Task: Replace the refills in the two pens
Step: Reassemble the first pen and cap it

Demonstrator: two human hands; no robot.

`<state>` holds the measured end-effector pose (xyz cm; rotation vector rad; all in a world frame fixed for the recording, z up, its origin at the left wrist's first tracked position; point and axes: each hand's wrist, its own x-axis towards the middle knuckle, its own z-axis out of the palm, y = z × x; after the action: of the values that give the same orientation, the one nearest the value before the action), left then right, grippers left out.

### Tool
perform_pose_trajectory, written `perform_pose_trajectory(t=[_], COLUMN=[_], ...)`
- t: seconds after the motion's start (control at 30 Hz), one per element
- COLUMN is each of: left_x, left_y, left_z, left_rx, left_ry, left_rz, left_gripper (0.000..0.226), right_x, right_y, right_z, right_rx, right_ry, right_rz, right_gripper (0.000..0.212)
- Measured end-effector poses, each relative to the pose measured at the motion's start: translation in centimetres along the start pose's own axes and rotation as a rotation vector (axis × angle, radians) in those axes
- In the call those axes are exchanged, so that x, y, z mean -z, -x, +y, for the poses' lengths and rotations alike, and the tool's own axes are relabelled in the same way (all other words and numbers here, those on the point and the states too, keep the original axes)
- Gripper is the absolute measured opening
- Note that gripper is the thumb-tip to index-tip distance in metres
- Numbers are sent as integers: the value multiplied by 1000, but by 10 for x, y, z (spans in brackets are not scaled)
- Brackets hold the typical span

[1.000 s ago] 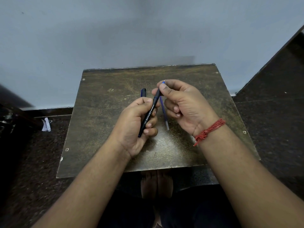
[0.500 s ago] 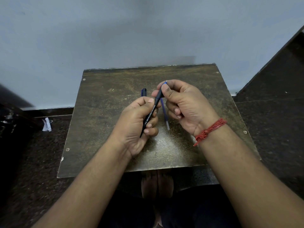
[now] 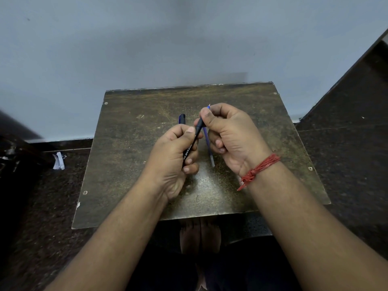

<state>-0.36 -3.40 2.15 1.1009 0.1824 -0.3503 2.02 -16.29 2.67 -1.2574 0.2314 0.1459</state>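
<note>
My left hand (image 3: 174,158) grips the barrel of a black pen (image 3: 190,149), which slants up to the right above the table. My right hand (image 3: 228,133) pinches the pen's upper end between thumb and forefinger. The same hand holds a thin blue refill (image 3: 207,143); its tip pokes out above the forefinger and its clear tail hangs down beside the pen. A second, dark blue pen (image 3: 182,118) shows just behind my left hand, with most of its length hidden.
The worn brown table (image 3: 130,164) stands against a pale wall. Dark floor lies on both sides, with a white paper scrap (image 3: 58,161) at the left. A red thread bracelet (image 3: 259,168) is on my right wrist.
My right thumb and forefinger have shifted slightly on the pen's upper end, and the refill's tip stands a little higher. The left hand has stayed in place.
</note>
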Motion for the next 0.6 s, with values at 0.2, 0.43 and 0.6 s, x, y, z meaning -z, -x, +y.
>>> perform_pose_trajectory(t=[0.2, 0.43, 0.6], left_x=[7, 8, 9], left_y=[-1, -1, -2], left_z=[3, 1, 1], left_rx=[-20, -41, -42], left_ry=[-14, -88, -93], left_rz=[21, 56, 68], left_gripper=[18, 20, 20], right_x=[41, 46, 34], right_y=[-16, -14, -13], right_z=[-13, -7, -2], right_rx=[362, 259, 208], right_ry=[667, 1308, 1522], right_rz=[408, 379, 293], right_gripper=[3, 11, 23])
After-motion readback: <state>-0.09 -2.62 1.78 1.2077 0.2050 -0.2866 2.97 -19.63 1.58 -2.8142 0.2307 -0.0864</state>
